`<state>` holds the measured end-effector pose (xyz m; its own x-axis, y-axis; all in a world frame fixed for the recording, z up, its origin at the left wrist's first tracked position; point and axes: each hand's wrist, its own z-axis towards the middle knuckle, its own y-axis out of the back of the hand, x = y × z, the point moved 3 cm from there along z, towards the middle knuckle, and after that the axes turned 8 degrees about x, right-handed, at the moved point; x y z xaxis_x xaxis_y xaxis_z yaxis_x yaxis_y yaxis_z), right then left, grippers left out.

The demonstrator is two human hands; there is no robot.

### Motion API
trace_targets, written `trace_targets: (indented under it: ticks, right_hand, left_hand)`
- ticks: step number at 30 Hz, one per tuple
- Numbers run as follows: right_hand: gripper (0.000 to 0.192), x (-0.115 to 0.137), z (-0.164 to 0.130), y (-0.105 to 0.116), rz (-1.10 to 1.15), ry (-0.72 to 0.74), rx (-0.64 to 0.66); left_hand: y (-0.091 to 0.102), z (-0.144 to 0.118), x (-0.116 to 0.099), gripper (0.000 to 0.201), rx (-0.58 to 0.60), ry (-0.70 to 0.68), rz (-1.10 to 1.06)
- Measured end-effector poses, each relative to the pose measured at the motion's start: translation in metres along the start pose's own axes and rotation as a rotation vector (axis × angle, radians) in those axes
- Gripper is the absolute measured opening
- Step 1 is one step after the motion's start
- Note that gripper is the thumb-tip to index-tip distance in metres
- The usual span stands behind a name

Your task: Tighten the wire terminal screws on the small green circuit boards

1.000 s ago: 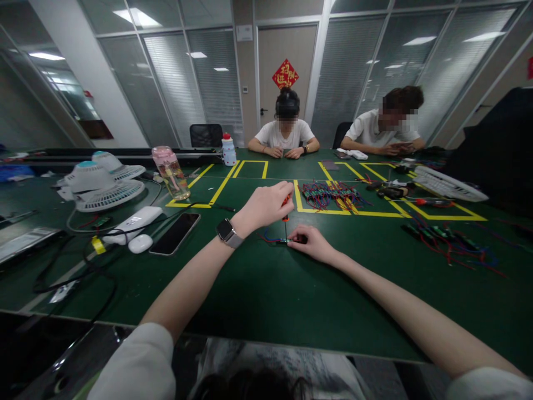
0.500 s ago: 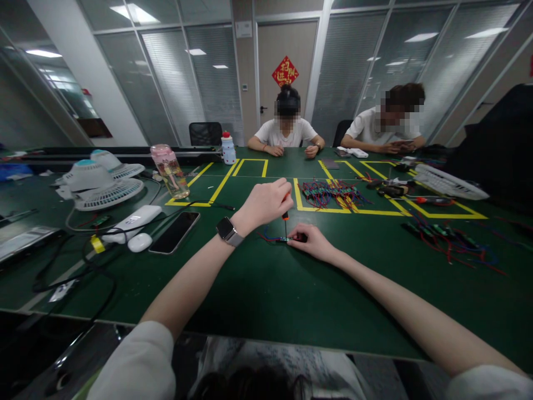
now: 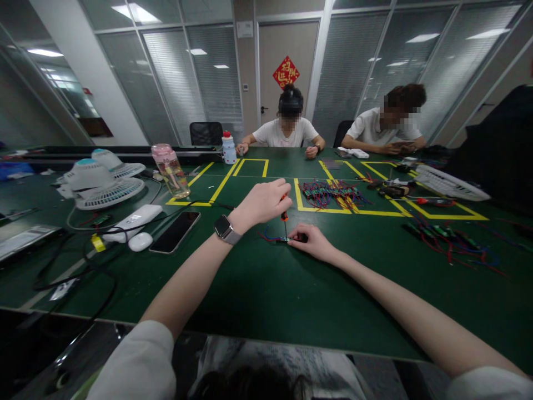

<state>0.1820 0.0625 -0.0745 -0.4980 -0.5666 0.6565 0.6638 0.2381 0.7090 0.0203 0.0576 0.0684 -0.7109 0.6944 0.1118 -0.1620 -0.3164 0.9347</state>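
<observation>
My left hand [image 3: 266, 204], with a watch on its wrist, is closed around the orange and black handle of a screwdriver [image 3: 285, 215]. The thin shaft points down, its tip at a small circuit board [image 3: 283, 240] lying on the green table [image 3: 250, 283]. Red and blue wires [image 3: 267, 238] run out from the board's left end. My right hand [image 3: 312, 241] rests on the table and pinches the board's right end between thumb and fingers, which hide that part of it.
Wired circuit boards [image 3: 333, 193] lie heaped inside yellow tape ahead, with more boards [image 3: 449, 239] at the right. A phone [image 3: 175, 232], a white earbud case [image 3: 140, 241], a pink bottle [image 3: 170, 171] and fans [image 3: 104, 186] stand left. Two people sit across the table.
My left hand has tilted slightly on the screwdriver, its tip still at the board. My right hand stays in place. The person opposite has moved one hand outward, towards the white bottle.
</observation>
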Motion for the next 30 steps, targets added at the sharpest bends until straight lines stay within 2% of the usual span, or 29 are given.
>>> trace_targets:
  ticks: [4, 12, 19, 22, 27, 30]
  right_hand:
    - [0.011, -0.0002, -0.0002, 0.0, 0.017, 0.0, 0.0]
    - [0.01, 0.0004, -0.0003, 0.0006, 0.009, 0.002, -0.002]
    - [0.008, 0.0011, -0.0001, 0.0006, -0.006, -0.001, -0.009]
    - [0.009, 0.001, -0.0001, 0.0004, -0.006, 0.001, 0.001]
    - [0.009, 0.002, -0.0007, 0.0011, 0.002, 0.013, -0.006]
    - [0.009, 0.002, -0.0006, 0.001, -0.001, 0.011, -0.002]
  left_hand:
    - [-0.002, 0.0004, 0.0006, 0.023, 0.012, 0.029, -0.022]
    - [-0.0054, 0.0024, 0.0025, 0.041, -0.037, 0.06, 0.029]
    - [-0.0018, -0.0002, -0.003, 0.019, -0.049, -0.024, 0.028]
    - [-0.0052, 0.0017, -0.0007, 0.019, -0.041, -0.002, -0.004]
    - [-0.0075, 0.0027, 0.0035, 0.036, -0.008, 0.038, 0.017]
    - [-0.0043, 0.0006, 0.0018, 0.028, -0.011, 0.017, 0.036]
